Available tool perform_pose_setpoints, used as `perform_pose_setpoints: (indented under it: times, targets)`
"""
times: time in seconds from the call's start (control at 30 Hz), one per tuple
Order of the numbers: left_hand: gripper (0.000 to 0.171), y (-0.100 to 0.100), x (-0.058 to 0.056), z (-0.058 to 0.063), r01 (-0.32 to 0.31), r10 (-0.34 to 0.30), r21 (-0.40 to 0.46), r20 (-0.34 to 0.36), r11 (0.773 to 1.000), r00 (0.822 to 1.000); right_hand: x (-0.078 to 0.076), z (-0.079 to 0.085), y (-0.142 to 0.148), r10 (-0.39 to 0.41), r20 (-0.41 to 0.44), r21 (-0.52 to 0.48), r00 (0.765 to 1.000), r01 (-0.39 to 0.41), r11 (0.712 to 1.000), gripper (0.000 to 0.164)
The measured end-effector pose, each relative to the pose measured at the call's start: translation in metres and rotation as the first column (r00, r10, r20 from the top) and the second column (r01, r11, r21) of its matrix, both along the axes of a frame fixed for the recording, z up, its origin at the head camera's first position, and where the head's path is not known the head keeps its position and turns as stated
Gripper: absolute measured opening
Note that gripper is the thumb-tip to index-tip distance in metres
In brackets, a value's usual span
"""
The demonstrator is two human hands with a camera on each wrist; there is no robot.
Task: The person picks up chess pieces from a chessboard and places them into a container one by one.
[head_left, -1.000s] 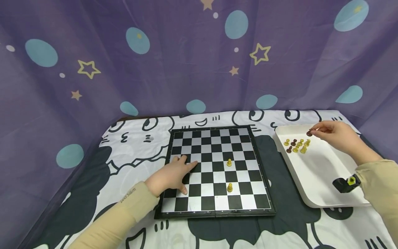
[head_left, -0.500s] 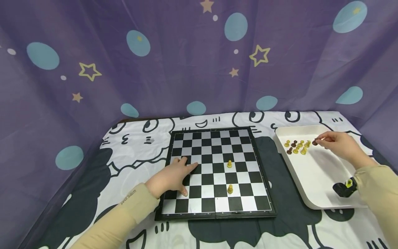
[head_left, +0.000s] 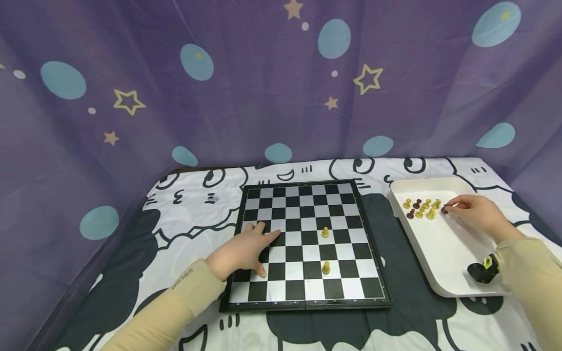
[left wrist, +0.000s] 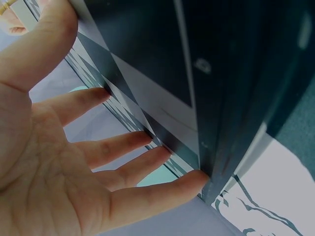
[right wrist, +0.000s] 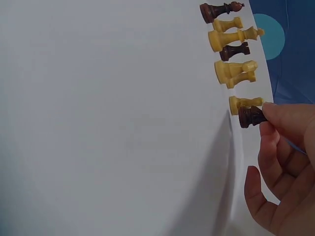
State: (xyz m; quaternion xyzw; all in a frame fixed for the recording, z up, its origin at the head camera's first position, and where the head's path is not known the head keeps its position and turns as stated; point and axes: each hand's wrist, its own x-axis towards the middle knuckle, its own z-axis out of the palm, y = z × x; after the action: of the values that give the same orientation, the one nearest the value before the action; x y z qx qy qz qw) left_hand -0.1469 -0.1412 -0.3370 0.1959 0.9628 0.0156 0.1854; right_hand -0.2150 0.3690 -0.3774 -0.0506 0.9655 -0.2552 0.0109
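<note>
My right hand (head_left: 476, 213) pinches a dark brown chess piece (right wrist: 251, 117) between thumb and forefinger, low over the white tray (head_left: 456, 273). Its top is hidden by the fingertips; the visible part looks like a knight. It is beside a yellow chess piece (right wrist: 241, 104), at the end of a group of yellow and brown chess pieces (head_left: 421, 210). My left hand (head_left: 246, 248) rests on the left part of the black-and-white chessboard (head_left: 293, 252), fingers spread. In the left wrist view, the fingertips (left wrist: 197, 179) touch the board's edge area.
Two yellow chess pieces stand upright on the board, one farther back (head_left: 325, 232) and one nearer (head_left: 326, 267). Cartoon-print cloth (head_left: 333, 331) covers the table. A purple curtain (head_left: 263, 97) hangs behind. The tray has raised walls and stands right of the board.
My right hand has come down and nearer inside the tray, bringing the brown chess piece next to the others. The left hand has stayed in place.
</note>
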Motion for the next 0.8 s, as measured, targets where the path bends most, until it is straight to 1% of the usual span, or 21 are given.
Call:
perform_pose_setpoints:
  times: [0.27,0.4,0.67,0.8]
  targets:
    - [0.099,0.0002,0.0003,-0.0002,-0.006,0.006,-0.006,-0.003,1.0,1.0,-0.0004,-0.0069,-0.0035,-0.015,0.021,-0.011,1.0,0.015,1.0,0.031]
    - [0.099,0.0003,0.0003,-0.001,-0.009,0.009,0.0,-0.005,1.0,1.0,0.0004,-0.0069,-0.0047,-0.008,0.036,-0.014,0.999,0.009,1.0,0.033]
    - [0.098,0.0006,0.001,0.0003,-0.009,0.009,0.009,0.0,1.0,1.0,0.0013,-0.008,-0.007,-0.025,0.066,-0.022,0.998,0.026,0.999,0.035]
    - [0.098,0.0008,0.0008,0.0008,-0.006,0.006,0.008,0.001,1.0,1.0,0.0001,-0.0076,-0.0053,-0.012,0.068,-0.015,0.998,0.013,1.0,0.035]
